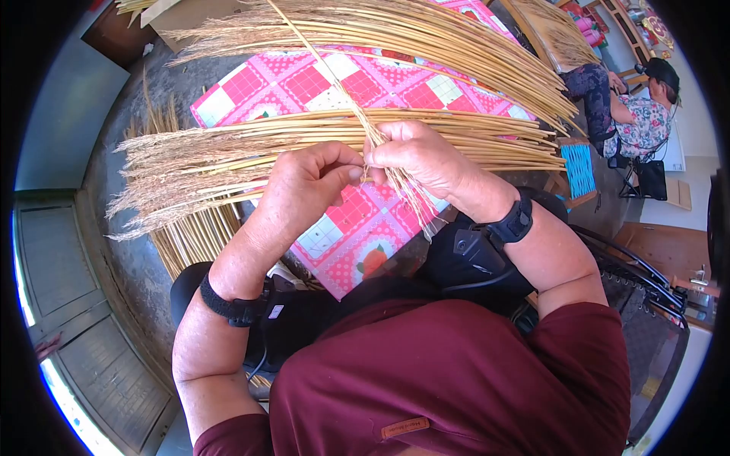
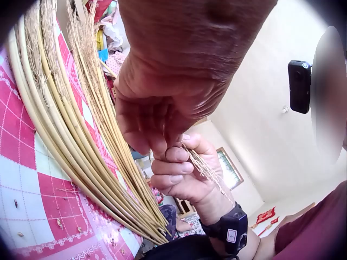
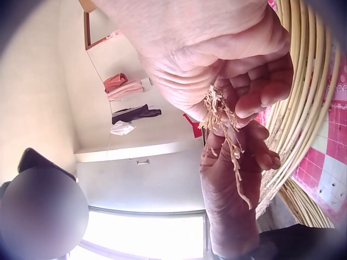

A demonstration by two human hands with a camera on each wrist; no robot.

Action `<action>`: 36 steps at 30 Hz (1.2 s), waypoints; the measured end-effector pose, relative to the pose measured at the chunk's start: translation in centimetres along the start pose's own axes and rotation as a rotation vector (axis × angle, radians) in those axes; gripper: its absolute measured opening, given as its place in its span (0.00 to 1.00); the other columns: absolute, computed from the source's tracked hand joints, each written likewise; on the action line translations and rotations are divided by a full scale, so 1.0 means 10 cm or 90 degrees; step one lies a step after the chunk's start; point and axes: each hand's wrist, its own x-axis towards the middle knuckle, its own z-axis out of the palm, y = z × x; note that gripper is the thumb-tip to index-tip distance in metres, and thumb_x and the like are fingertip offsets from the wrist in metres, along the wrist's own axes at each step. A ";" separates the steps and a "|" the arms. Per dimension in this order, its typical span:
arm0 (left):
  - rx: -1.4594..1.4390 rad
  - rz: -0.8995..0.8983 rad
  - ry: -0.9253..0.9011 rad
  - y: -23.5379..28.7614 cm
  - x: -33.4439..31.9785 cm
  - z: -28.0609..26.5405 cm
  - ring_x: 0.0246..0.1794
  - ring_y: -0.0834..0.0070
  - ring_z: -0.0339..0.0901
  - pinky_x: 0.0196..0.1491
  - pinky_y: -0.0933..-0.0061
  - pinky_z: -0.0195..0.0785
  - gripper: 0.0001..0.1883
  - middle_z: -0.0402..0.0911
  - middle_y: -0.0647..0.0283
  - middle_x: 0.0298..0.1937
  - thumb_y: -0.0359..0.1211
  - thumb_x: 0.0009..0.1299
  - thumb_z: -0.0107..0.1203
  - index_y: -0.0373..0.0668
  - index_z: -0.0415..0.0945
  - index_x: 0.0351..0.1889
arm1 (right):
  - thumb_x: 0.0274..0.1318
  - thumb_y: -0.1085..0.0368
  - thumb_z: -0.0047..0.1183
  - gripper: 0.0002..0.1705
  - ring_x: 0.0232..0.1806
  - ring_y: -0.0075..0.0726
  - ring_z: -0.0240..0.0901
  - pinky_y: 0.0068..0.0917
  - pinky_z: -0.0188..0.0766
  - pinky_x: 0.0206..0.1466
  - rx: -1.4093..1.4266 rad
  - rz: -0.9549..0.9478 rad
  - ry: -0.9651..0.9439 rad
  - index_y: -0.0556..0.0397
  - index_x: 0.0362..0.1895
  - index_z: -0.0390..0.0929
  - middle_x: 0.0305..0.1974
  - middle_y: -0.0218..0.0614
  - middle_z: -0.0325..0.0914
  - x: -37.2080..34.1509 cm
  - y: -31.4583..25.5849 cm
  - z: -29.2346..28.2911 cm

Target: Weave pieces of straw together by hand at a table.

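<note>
In the head view, the left hand (image 1: 304,186) pinches a thin strand (image 1: 365,175) while the right hand (image 1: 418,158) grips a tasselled stalk (image 1: 329,72) over the checked cloth (image 1: 338,266); pinching near the stalk should help tension. The shirt tag (image 1: 405,428) is unreadable. In the left wrist view, the wristband label (image 2: 231,233) is too small. The right wrist view shows the tassel (image 3: 219,111) by the fingers; no legible writing.

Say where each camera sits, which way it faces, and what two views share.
Head: on the head, facing forward and down at left hand, right hand and maroon shirt.
Left wrist: on that wrist, facing past the left hand to the right hand.
Right wrist: on that wrist, facing past right hand to left.
Both wrist views share stalks and checked cloth.
</note>
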 end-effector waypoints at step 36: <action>-0.129 -0.142 -0.071 -0.04 0.05 -0.14 0.23 0.82 0.73 0.28 0.84 0.69 0.06 0.79 0.63 0.30 0.29 0.68 0.53 0.37 0.74 0.38 | 0.64 0.56 0.45 0.14 0.37 0.24 0.71 0.20 0.66 0.42 0.094 -0.075 0.028 0.54 0.37 0.75 0.34 0.32 0.75 0.11 0.08 0.06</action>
